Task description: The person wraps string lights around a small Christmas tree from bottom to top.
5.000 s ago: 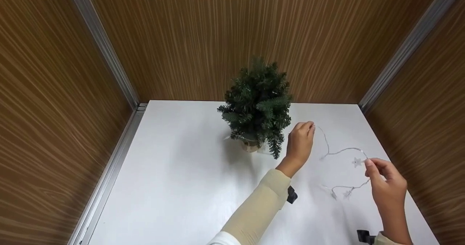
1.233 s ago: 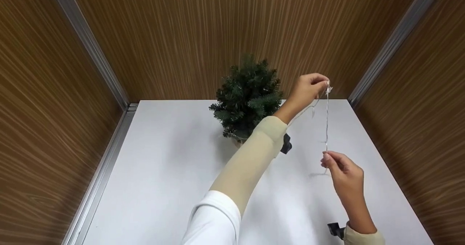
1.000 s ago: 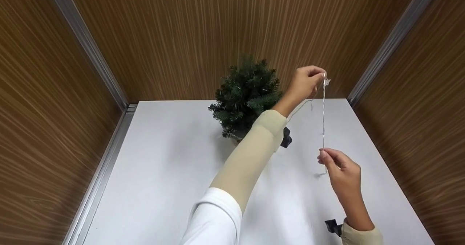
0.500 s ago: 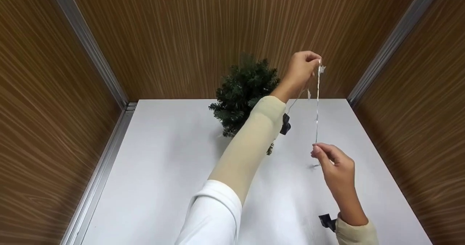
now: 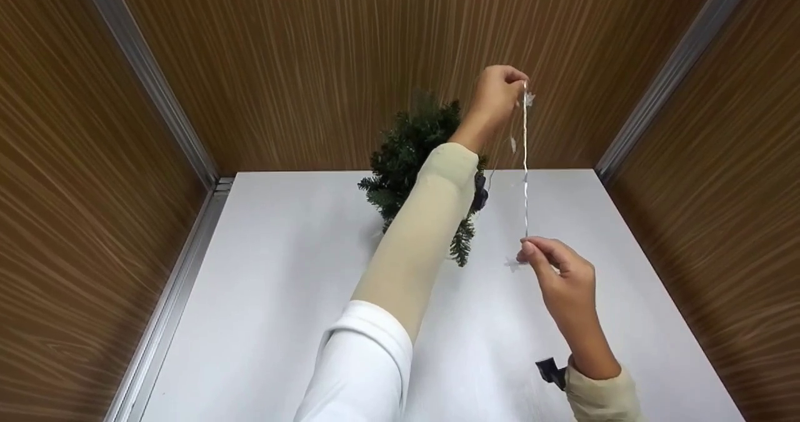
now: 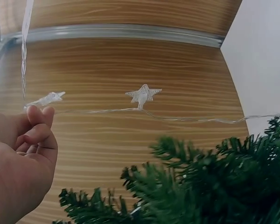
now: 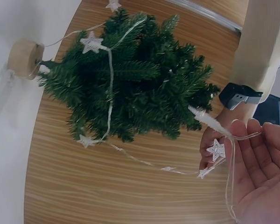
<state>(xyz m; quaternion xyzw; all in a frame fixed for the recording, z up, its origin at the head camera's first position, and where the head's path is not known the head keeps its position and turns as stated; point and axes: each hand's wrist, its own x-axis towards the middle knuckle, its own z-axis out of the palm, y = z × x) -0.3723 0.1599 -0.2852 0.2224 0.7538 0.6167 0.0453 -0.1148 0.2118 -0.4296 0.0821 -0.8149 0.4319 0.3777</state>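
A small green artificial Christmas tree (image 5: 400,147) stands towards the back of the table, partly hidden by my left arm. High to its right, my left hand (image 5: 497,94) pinches a clear string of star lights (image 5: 525,159) between thumb and fingertips. Lower down, my right hand (image 5: 565,278) pinches the same wire, which runs taut and nearly vertical between both hands. In the left wrist view a star light (image 6: 143,96) hangs on the stretch leading to the tree. The right wrist view shows wire and stars lying across the branches, above a round wooden base (image 7: 24,59).
Wood-grain panels (image 5: 312,72) rise behind and on both sides of the white table (image 5: 262,272). Metal rails (image 5: 150,78) run along the corners. Black camera mounts (image 5: 551,372) sit at the wrists.
My left hand has risen from beside the tree and lately drifted left, carrying the wire up. My right hand has moved left and slightly up. The wire, slack five seconds ago, is now straight.
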